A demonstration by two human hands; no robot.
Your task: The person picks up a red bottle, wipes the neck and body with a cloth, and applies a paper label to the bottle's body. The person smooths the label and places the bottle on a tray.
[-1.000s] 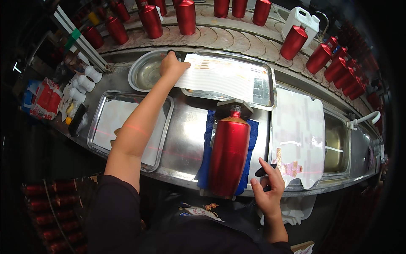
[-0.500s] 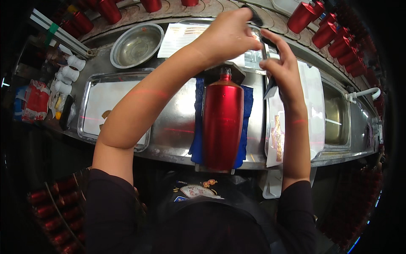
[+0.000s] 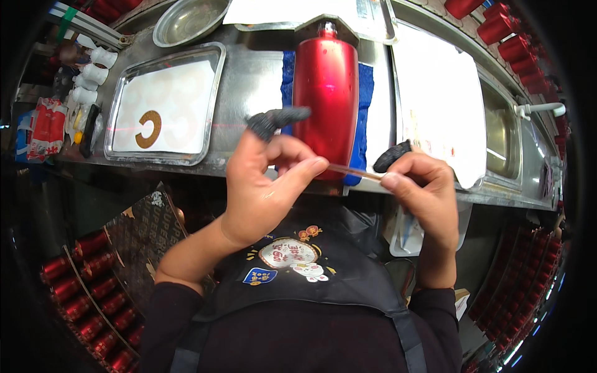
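A thin, clear, narrow strip (image 3: 356, 172) is stretched between my two hands above the near end of a glossy red bottle (image 3: 326, 93). My left hand (image 3: 264, 186) pinches one end between thumb and fingers, its black-covered index finger extended over the bottle's side. The other end is pinched by my right hand (image 3: 429, 193), which also has a black fingertip cover. The bottle lies with its neck away from me, on a blue cloth (image 3: 365, 118). Whether the strip touches the bottle, I cannot tell.
Left of the bottle is a metal tray (image 3: 216, 74) with a white sheet (image 3: 180, 93) and a gold C-shaped piece (image 3: 148, 130). Behind it stands a metal bowl (image 3: 186, 22). White sheets (image 3: 441, 93) lie at right, beside a sink (image 3: 500, 143). Several red bottles (image 3: 519, 53) stand farther right.
Both hands have come back from beyond the bottle's neck to its near end. The strip now shows stretched between them. The view has shifted, so the bench sits higher in the picture.
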